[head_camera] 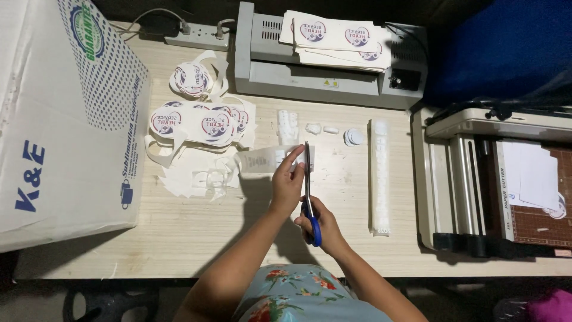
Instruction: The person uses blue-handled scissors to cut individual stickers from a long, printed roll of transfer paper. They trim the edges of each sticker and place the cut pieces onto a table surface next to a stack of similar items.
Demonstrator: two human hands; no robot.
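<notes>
- At mid-table, just in front of me, a clear plastic strip (268, 160) is held up off the wooden table (179, 238); its long axis runs left to right, across my view.
- My left hand (288, 182) pinches the strip's right end, thumb and fingertips closed on it; the rest of the strip trails off to the left.
- My right hand (322, 226) is closed through the blue handles of the scissors (308, 191). Blades point away from me, at right angles to the strip, meeting it just right of my left fingertips. How far the blades are parted I cannot tell.
- Left hand is the nearer one to the strip; right hand sits below it, toward my body.
- Left of the strip: a heap of round printed stickers (199, 122) and white offcuts.
- Right of it: a long clear sleeve (379, 176) lying front to back.
- Behind: a grey laminator (286, 74) carrying printed sheets.
- Far right: a paper cutter (494, 179). Far left: a large white box (65, 119).
</notes>
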